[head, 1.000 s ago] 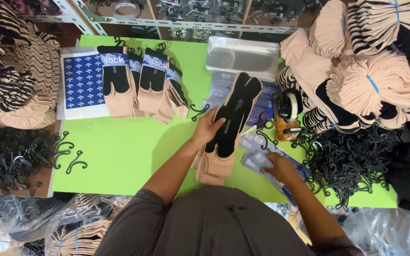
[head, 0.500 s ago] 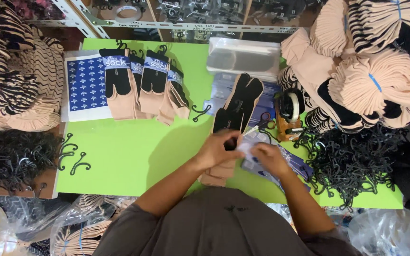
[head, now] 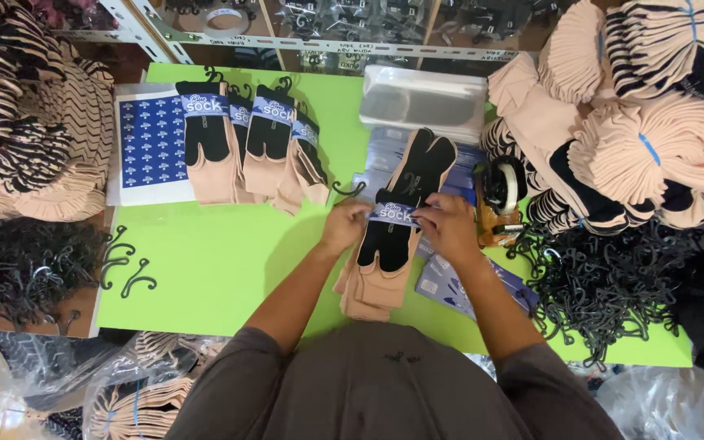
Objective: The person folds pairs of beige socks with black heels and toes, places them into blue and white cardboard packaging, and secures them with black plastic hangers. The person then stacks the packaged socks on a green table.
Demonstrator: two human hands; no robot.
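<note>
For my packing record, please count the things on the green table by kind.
Banded sock pairs lying finished: 4
Sock pair being banded, under both hands: 1
Blue sticker sheet: 1
Clear plastic box: 1
Tape dispenser: 1
Total: 8

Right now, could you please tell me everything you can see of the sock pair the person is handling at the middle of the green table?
The sock pair is split-toe, black over the foot and beige at the leg end, soft knit by its look. It lies flat on a small stack of like socks on the green table, toes pointing away from the person. A blue paper band crosses its middle. The left hand pinches the band's left end, the right hand its right end.
</note>
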